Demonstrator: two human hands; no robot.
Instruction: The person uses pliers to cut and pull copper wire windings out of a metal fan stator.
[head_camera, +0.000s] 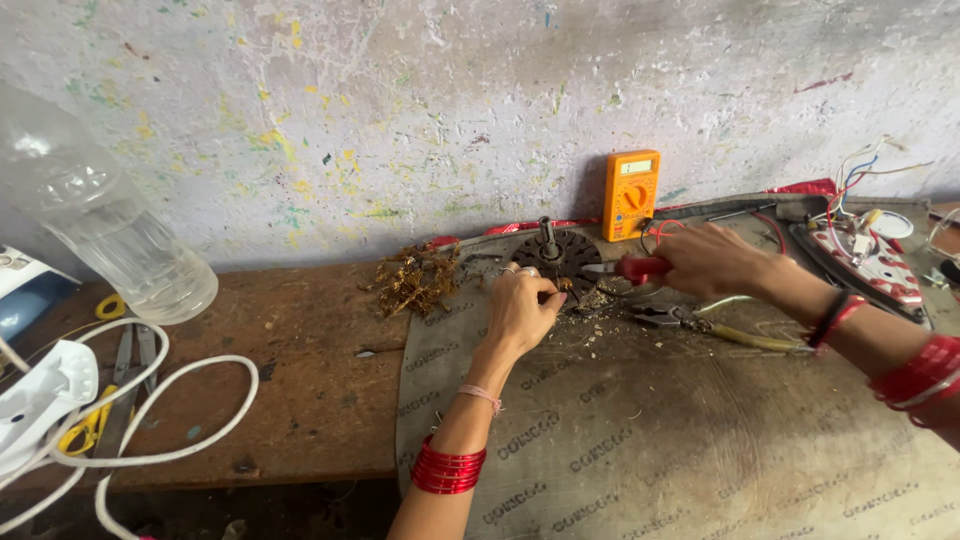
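As both hands meet on the mat, a stator core is worked from two sides.

The left hand (520, 308) pinches the near rim of the round core (556, 257); the right hand (708, 260) clenches a red-handled tool (632, 268), lying level, tip pointing left into the core. Pliers (690, 322) rest just beside; an orange multimeter (630, 195) leans on the wall.

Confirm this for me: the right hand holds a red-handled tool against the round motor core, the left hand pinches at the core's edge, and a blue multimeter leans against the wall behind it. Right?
Not quite. The head view shows the multimeter is orange, not blue. The rest stands: the right hand holds the red-handled tool against the round motor core, and the left hand pinches at its edge.
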